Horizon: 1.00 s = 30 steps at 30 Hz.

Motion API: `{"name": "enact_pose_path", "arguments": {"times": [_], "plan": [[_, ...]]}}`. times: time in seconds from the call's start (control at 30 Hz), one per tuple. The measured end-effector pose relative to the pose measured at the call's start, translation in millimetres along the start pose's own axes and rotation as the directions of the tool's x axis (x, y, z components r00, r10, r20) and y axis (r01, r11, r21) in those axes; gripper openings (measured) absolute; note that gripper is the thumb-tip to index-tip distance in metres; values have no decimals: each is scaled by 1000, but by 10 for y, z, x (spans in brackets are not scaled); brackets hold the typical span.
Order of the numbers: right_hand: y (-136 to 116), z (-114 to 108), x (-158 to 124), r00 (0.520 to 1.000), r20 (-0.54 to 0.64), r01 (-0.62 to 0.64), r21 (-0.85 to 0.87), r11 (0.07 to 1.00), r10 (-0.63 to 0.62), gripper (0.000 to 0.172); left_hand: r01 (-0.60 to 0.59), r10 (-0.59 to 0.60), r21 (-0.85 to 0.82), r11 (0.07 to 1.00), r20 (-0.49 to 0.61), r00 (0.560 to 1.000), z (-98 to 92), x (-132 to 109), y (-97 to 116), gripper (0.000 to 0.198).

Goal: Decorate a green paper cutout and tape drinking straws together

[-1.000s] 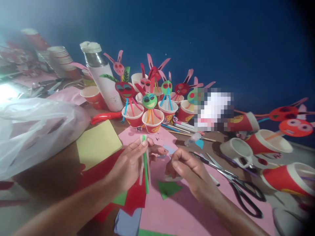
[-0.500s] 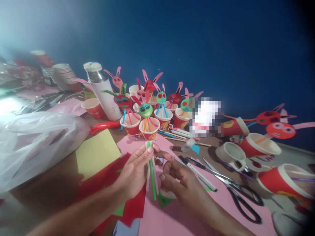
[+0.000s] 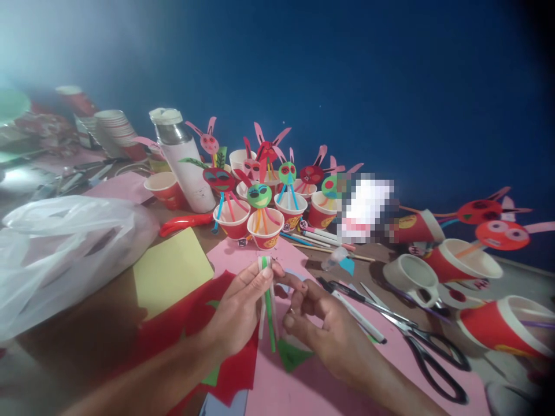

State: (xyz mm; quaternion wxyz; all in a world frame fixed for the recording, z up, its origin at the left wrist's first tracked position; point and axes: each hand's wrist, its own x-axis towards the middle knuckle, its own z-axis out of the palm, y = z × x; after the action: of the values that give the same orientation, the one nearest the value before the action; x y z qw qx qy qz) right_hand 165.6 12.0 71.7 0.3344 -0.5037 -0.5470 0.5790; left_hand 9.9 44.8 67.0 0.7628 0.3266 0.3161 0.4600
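Observation:
My left hand [image 3: 245, 300] pinches a small bundle of straws [image 3: 269, 323], one green between paler ones, upright over the pink paper. Their top ends show just above my thumb. Close by on the right, my right hand [image 3: 323, 320] has its fingers curled, the index fingertip reaching toward the bundle. A faint glint shows by its thumb, but what it holds is too small to make out. Below the hands lie a green paper scrap [image 3: 292, 355], pink paper [image 3: 347, 387] and red paper [image 3: 238, 358].
Scissors [image 3: 427, 346] and a marker [image 3: 359, 318] lie to the right, near a white mug [image 3: 411, 280]. Behind stand several paper cups [image 3: 265, 234] with rabbit-like paper faces on straws. A white flask [image 3: 186, 167], yellow paper [image 3: 173, 271] and plastic bag [image 3: 78, 254] are left.
The view has shifted slightly, so things appear a little further right. My left hand keeps its hold on the straws; the right fingers have barely moved.

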Motion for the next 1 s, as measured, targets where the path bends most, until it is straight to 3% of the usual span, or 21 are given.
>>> {"name": "enact_pose_path", "arguments": {"times": [0.13, 0.3, 0.5, 0.8, 1.0], "plan": [[-6, -43, -11, 983, -73, 140, -293, 946, -168, 11, 17, -17, 2, 1000, -77, 997, -34, 28, 21, 11], [-13, -101, -29, 926, -74, 261, -580, 771, -369, 9, 9, -10, -18, 1000, -42, 999, -75, 82, 32, 11], [-117, -172, -42, 940, -16, 261, -609, 749, -340, 12, 105, -106, 48, 993, 27, 994, -127, 76, 34, 17], [-142, -208, -84, 965, -19, 194, -627, 754, -263, 11, 166, -163, -73, 983, 41, 986, -118, 125, 78, 9], [-108, -220, -57, 907, -4, 307, -679, 667, -422, 10, 228, -217, -160, 960, 83, 973, -135, 119, 77, 9]]}}
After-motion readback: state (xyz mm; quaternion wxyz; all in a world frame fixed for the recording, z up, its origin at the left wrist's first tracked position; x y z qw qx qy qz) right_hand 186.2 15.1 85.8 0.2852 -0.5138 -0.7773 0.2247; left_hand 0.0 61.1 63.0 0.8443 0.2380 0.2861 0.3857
